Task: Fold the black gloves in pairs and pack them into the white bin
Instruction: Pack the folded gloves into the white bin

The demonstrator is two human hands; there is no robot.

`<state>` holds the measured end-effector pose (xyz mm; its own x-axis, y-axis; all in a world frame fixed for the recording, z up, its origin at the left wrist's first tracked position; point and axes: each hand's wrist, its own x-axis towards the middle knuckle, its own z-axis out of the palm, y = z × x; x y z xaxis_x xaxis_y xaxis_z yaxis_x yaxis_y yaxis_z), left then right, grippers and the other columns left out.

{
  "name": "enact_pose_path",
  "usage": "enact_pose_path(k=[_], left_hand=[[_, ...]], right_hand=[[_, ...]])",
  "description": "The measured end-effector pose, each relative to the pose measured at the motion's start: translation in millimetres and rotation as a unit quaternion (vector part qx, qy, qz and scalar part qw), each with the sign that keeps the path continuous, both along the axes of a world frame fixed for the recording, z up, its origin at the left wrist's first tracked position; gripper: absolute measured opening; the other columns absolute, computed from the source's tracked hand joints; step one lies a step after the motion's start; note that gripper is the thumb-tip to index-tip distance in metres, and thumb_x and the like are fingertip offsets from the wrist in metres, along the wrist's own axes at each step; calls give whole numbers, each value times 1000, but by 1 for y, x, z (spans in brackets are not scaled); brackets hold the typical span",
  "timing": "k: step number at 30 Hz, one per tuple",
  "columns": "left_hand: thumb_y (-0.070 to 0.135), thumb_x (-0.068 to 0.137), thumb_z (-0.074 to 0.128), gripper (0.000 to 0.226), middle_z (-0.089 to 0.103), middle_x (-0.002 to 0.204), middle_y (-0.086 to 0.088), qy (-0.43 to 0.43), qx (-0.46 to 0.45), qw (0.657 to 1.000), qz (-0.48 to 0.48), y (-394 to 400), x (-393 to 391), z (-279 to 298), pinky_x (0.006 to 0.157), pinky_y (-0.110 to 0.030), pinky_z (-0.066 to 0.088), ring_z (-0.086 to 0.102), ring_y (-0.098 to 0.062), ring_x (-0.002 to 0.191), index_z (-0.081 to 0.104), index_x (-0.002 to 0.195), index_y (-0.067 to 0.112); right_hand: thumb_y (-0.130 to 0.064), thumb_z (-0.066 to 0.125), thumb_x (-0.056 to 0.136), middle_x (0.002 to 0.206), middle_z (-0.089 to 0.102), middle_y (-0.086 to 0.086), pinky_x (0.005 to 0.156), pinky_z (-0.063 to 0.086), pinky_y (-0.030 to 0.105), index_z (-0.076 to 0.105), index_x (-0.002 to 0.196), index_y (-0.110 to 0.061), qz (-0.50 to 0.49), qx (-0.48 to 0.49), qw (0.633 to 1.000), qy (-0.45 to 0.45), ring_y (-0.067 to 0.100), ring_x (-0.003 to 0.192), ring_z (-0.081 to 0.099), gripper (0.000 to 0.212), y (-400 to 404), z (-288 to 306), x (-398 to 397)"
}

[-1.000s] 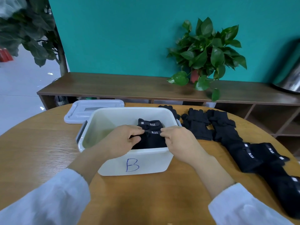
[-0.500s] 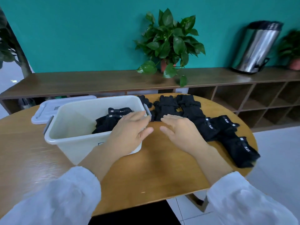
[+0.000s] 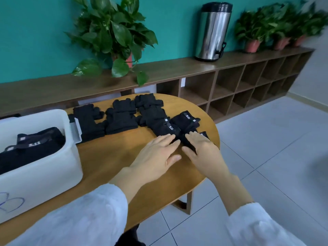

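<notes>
— While you lean over the table (image 3: 110, 157), where are your hands?
— Both lie flat to the right of the white bin (image 3: 44, 167), at the near end of the row of black gloves (image 3: 122, 119). Your left hand (image 3: 158, 157) has its fingers (image 3: 166, 141) straight and slightly spread, their tips touching the nearest glove (image 3: 184, 139). Your right hand (image 3: 204, 153) rests on that same glove, fingers straight and close together; neither hand grips anything.
— And the bin?
— It stands at the left of the table, a blue letter on its front wall. Folded gloves (image 3: 30, 148) already lie inside it, white labels up. The loose gloves run from just beside its right wall toward the table's far right edge.
</notes>
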<state>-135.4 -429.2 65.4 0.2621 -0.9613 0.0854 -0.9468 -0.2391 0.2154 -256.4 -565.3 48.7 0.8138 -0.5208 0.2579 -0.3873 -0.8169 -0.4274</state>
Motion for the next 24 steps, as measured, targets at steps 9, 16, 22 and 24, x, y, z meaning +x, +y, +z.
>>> enact_pose_path(k=[9,16,22,24], left_hand=[[37,107,21,55,-6,164,2,-22,36,997,-58,-85,-4,-34,118,-23,-6,-8,-9,149,3,156,19],[36,107,16,56,-8,164,5,10,56,997,-42,-88,-7,-57,114,-18,-12,-13,-4,147,-3,156,18],[35,107,15,55,-8,163,5,-5,41,999,-33,-60,-16,-59,110,-16,-15,-13,-6,148,-3,156,19],[35,107,15,54,-7,164,6,-6,35,999,-25,-49,-17,-61,112,-17,-14,-12,-5,148,-2,156,19]], right_hand=[[-34,43,103,160,23,-1,123,8,37,32,152,-20,-20,-13,999,33,18,149,14,52,-46,-59,-19],[-49,22,96,155,32,-2,119,12,31,41,147,-18,-12,11,1000,-17,17,147,22,63,-46,-74,-22],[-48,22,96,154,32,-7,119,11,30,41,146,-22,23,25,999,-30,11,147,19,60,-32,-75,-32],[-45,27,97,153,33,-7,119,13,31,42,145,-20,37,29,998,-35,10,146,18,56,-25,-74,-33]])
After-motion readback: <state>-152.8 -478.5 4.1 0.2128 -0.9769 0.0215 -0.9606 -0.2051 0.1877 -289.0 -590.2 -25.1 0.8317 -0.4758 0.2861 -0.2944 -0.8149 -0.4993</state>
